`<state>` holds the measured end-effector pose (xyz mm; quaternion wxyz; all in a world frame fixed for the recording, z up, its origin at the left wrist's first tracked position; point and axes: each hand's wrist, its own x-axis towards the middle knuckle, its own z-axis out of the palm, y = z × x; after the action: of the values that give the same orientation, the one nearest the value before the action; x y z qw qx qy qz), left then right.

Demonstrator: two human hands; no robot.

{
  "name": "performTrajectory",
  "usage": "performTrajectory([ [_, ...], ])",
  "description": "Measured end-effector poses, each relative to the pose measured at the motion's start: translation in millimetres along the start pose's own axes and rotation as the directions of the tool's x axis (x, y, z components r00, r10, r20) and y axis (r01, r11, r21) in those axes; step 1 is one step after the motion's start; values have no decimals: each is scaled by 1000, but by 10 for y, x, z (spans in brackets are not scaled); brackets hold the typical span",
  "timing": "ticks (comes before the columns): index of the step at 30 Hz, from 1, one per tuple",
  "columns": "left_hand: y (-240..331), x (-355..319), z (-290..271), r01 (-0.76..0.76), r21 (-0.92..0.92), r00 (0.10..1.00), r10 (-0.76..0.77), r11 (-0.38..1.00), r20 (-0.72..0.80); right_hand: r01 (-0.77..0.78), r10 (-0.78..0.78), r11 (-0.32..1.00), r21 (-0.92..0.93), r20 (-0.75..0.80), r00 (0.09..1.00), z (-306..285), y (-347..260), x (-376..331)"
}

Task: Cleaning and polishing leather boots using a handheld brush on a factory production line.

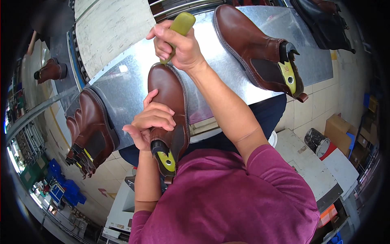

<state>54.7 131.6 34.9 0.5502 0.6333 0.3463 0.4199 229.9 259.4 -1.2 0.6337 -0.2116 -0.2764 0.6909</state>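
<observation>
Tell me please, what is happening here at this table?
A person works on a brown boot that lies on a metal table. The left hand grips the boot near its ankle opening. The right hand holds a tool with a green handle against the boot's toe. Another brown boot lies to the right, and more boots sit at the table's left edge.

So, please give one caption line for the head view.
Left hand steadies a brown boot while right hand presses a green-handled tool at its toe.
</observation>
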Motion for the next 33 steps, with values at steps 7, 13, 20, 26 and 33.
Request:
performTrajectory([
  [7, -30, 1, -21, -10, -1, 1000, 10, 1000, 8, -5, 10, 996, -84, 54, 998, 26, 22, -3],
  [13, -8, -8, -7, -9, 17, 1000, 9, 1000, 9, 19, -18, 1000, 14, -43, 999, -32, 19, -83],
  [20, -4, -5, 0, 3, 20, 1000, -3, 1000, 17, -14, 16, 999, -45, 45, 999, -124, 54, -156],
  [26, -26, -15, 15, -21, 30, 1000, 22, 999, -15, -10, 19, 993, -120, 71, 997, -181, 21, -542],
  [33, -48, 0, 14, -20, 25, 1000, 20, 999, 4, 2, -6, 999, 47, 97, 995, -310, 40, -950],
])
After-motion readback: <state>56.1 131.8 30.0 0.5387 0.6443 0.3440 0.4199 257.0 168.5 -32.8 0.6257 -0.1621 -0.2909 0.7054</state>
